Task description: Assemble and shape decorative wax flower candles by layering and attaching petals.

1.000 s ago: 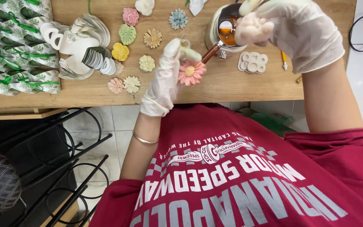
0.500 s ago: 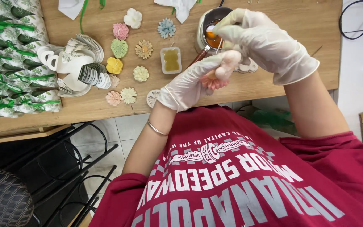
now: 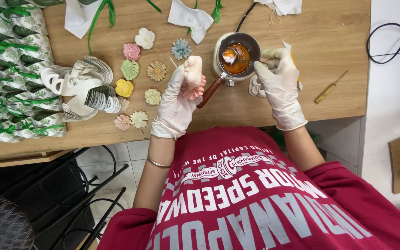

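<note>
My gloved left hand [image 3: 174, 104] holds a pink flower-shaped wax piece [image 3: 194, 88] edge-on above the wooden table [image 3: 329, 37], with a pale lump [image 3: 193, 67] pressed on top of it. My gloved right hand [image 3: 279, 88] rests just right of a metal pot [image 3: 254, 45] of orange liquid, with its thumb and forefinger pinched at the rim on what looks like the handle of the spoon [image 3: 230, 56] lying in the pot. The pot's brown wooden handle [image 3: 209, 92] points toward me between both hands. A white mould [image 3: 253, 86] lies partly under my right hand.
Several wax flowers [image 3: 156, 71] in pastel colours lie left of the pot. Leaf-print paper bags with green ribbons [image 3: 10, 69] and a fanned stack of tags [image 3: 93, 78] fill the left. A small tool [image 3: 330, 87] and cables [image 3: 394, 41] are at right. A black metal rack [image 3: 70, 185] stands below.
My hands have separated: the left carried the pink flower leftward, the right dropped to the pot's right rim. The view shifted, so the table sits farther up and left.
</note>
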